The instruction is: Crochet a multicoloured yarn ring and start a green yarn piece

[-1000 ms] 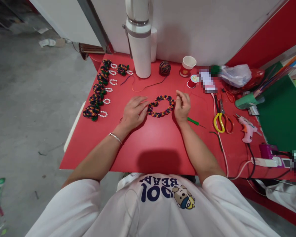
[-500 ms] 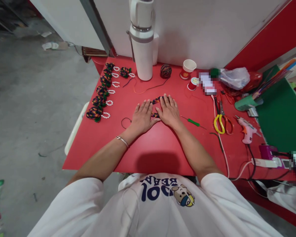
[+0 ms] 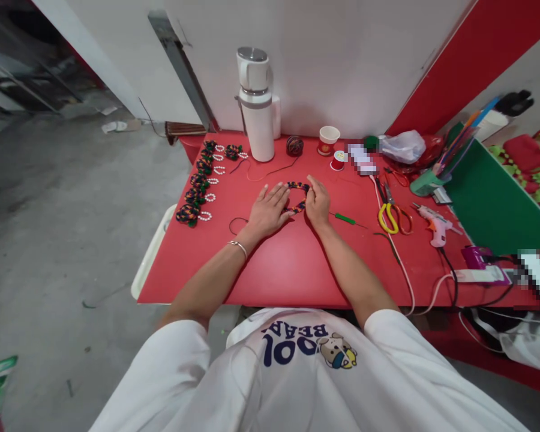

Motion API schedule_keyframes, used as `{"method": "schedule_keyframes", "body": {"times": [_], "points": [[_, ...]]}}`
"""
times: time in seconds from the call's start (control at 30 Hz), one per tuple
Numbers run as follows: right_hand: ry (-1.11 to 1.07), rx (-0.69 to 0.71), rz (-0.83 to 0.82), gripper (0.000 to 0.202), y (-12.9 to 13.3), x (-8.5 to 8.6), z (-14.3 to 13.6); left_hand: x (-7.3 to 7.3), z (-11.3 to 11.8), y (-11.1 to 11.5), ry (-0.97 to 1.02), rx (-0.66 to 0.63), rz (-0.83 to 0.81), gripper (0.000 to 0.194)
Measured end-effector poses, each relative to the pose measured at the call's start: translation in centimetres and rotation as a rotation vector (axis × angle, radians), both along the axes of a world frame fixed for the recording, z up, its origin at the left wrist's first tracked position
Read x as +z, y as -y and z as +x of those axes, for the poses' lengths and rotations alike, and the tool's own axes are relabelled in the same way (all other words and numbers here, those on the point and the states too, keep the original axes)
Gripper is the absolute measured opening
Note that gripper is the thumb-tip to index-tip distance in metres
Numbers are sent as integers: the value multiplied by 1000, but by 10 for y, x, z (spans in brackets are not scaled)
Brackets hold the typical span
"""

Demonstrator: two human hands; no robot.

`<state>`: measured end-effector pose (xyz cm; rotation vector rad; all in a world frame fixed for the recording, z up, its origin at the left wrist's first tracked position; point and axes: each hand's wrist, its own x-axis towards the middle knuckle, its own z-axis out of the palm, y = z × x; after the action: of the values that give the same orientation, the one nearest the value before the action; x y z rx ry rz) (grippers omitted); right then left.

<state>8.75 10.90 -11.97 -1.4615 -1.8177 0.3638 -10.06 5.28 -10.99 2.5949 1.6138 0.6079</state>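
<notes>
A braided multicoloured cord loop (image 3: 297,185), dark with orange and red strands, lies on the red table between my hands. My left hand (image 3: 269,211) rests flat over the loop's left side, fingers stretched out and covering that part. On the opposite side, my right hand (image 3: 318,204) is turned on its edge, with thumb and fingers closed about the loop's right side. A green-handled crochet hook (image 3: 344,219) lies just right of my right hand. Left of my left hand is a thin dark curved cord (image 3: 238,225).
Several braided knots with white bead loops (image 3: 188,214) line the table's left side. At the back stand a white flask (image 3: 258,129), yarn ball (image 3: 294,146), paper cup (image 3: 328,141) and thread spool (image 3: 339,159). Scissors (image 3: 388,218), a pink glue gun (image 3: 437,225) and cables lie right.
My right hand has gone from lying flat on the loop to turned on edge at its right side, baring more of the loop. The camera view has shifted.
</notes>
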Motion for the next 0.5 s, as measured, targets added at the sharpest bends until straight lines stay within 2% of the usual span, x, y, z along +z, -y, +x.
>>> {"method": "schedule_keyframes", "body": {"times": [0.1,0.2,0.33,0.5], "points": [[70,91,20,58,-2,-2,-3,1,8,-12,42,15,7,61],[258,206,-77,58,-2,0,-11,-1,15,-21,32,82,-69,62],[428,175,-236,66,2,4,-18,-4,16,-22,-65,216,-191,68],[454,186,-243,67,7,11,-17,-2,13,-19,-126,224,-225,72]]}}
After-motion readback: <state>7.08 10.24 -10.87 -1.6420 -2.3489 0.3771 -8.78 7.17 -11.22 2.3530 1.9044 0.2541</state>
